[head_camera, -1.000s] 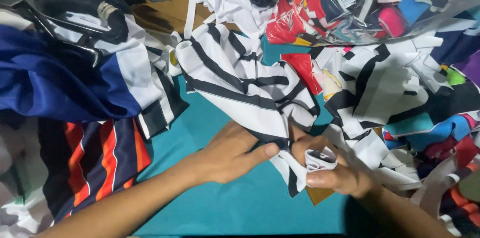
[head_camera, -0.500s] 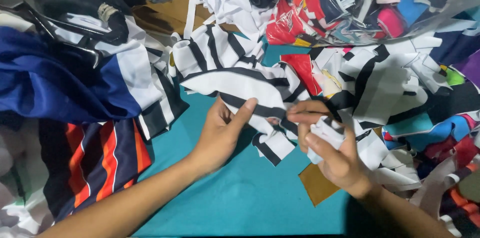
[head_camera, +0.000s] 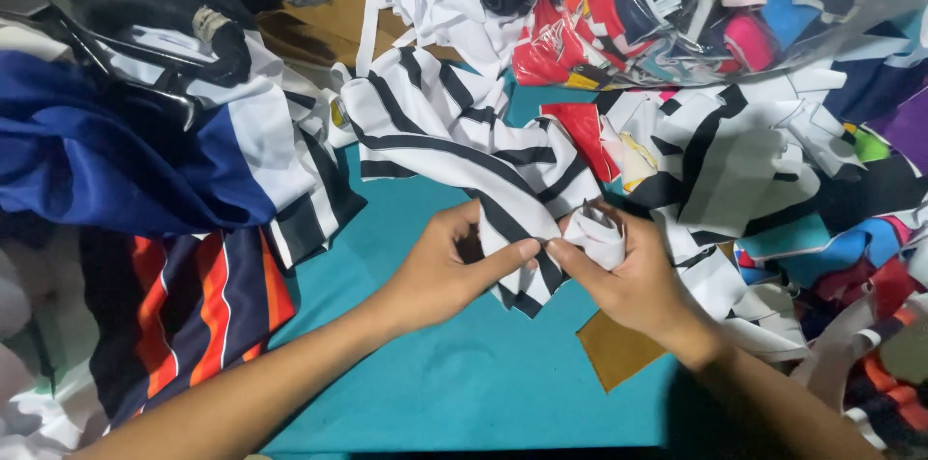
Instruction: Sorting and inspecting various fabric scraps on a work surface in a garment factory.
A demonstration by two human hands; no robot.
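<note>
now drawn close, left hand (head_camera: 440,272) and right hand (head_camera: 628,272) (earlier apart) pinching the black-and-white striped cloth (head_camera: 464,146) nearer.

Your left hand (head_camera: 440,272) comes in from the lower left, forearm bare, fingers curled and thumb pressed forward in a closed pinch. Your right hand (head_camera: 628,276) enters from the lower right, fingers folded tight, its grip closed. The fingertips of both hands meet at the centre.

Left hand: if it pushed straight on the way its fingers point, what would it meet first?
The left hand points right; it would probably meet the right hand first, their fingertips already nearly touching on the black-and-white striped cloth.
</note>
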